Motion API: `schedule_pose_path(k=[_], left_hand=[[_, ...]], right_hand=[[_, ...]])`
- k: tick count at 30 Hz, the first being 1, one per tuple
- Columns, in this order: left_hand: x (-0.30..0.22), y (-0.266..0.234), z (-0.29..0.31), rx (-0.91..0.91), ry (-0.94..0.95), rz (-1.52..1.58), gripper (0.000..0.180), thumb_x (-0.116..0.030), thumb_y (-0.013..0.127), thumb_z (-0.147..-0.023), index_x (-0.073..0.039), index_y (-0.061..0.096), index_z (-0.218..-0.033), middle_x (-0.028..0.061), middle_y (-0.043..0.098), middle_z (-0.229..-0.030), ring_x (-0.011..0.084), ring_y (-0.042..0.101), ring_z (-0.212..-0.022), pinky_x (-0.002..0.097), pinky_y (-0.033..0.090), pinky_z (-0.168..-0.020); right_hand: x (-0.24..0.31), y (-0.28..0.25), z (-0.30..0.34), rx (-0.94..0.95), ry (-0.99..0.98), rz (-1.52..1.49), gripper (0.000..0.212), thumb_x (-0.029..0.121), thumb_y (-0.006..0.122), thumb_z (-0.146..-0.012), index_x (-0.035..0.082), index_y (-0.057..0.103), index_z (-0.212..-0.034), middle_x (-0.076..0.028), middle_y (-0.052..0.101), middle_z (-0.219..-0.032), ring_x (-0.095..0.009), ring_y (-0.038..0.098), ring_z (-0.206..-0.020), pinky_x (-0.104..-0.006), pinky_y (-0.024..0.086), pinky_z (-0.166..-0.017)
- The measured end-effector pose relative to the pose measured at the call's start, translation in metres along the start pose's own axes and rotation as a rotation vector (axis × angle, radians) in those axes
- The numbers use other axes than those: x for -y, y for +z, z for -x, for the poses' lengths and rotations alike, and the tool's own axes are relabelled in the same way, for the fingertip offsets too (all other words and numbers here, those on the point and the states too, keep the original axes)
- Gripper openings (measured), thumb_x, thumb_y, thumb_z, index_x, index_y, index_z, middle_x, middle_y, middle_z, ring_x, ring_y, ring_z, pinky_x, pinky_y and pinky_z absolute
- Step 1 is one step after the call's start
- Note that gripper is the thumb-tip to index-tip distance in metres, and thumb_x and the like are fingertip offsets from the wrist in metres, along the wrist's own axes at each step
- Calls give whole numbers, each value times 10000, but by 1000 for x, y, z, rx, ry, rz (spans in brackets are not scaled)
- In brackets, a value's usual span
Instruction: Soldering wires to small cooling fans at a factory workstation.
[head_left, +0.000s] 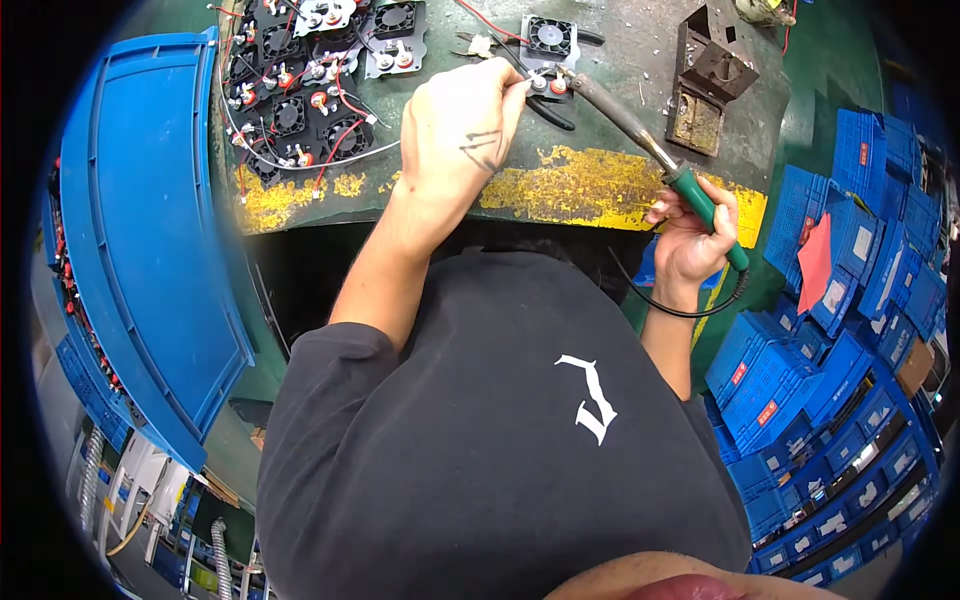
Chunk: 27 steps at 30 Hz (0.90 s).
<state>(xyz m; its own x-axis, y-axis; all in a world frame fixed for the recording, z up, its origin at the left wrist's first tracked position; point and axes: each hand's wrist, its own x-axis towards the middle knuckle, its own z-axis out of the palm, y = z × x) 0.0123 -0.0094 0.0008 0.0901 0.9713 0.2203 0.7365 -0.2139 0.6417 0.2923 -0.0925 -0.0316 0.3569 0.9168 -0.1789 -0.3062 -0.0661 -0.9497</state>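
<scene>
My right hand [695, 245] is closed round the green handle of a soldering iron [627, 122]. The iron's tip reaches the terminals of a black fan plate [550, 45], beside a red-ringed post. My left hand [460, 120] is pinched at the near left edge of that plate, back of the hand up. A thin silvery wire [330, 163], which looks like solder wire, runs from the left into this hand; the fingers hide part of it. Pliers with black handles [552, 115] lie partly under the plate.
Several fan plates [290, 115] with red and black wires crowd the bench's left. A rusty metal iron stand [697, 118] stands at the right. Worn yellow paint [570, 185] marks the near edge. Blue bins [770, 370] are stacked right; a large blue panel [150, 230] rises left.
</scene>
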Motion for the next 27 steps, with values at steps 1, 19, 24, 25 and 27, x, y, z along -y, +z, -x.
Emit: schedule_pose_path(k=[1,19,24,25,27], left_hand=[[0,-3,1,-22,12,-7,144,-192,727,-931,-60,697,-883,148,702,-759,340,706,-719,417,553,-658],[0,-37,21,1,-37,-3,71,-102,748,-900,-60,749,-957,124,638,-817,313,664,-730,390,531,-662],[2,-37,22,36,2,-22,122,-115,757,-908,-40,771,-1003,129,653,-804,275,655,-714,351,518,-677],[2,-36,22,36,2,-21,122,-115,757,-908,-40,771,-1003,129,653,-804,275,655,-714,351,518,-677],[4,-33,21,0,27,-42,76,-143,758,-905,-73,736,-926,111,646,-792,312,660,-708,384,529,-646]], right_hand=[[0,0,0,4,-12,11,445,411,445,-1009,31,610,-1171,-254,712,-875,-326,689,-668,-428,561,-552],[1,2,4,4,-35,22,429,395,470,-999,26,614,-1162,-249,699,-846,-328,676,-646,-432,559,-540],[3,3,3,-8,-23,20,416,392,472,-1001,33,615,-1154,-253,699,-847,-325,673,-639,-426,555,-530],[3,2,3,-5,-23,22,411,391,472,-1002,36,616,-1152,-253,699,-847,-323,673,-639,-420,553,-525],[4,2,2,-12,-7,16,408,392,472,-1004,38,615,-1150,-252,701,-848,-317,674,-636,-411,551,-515]])
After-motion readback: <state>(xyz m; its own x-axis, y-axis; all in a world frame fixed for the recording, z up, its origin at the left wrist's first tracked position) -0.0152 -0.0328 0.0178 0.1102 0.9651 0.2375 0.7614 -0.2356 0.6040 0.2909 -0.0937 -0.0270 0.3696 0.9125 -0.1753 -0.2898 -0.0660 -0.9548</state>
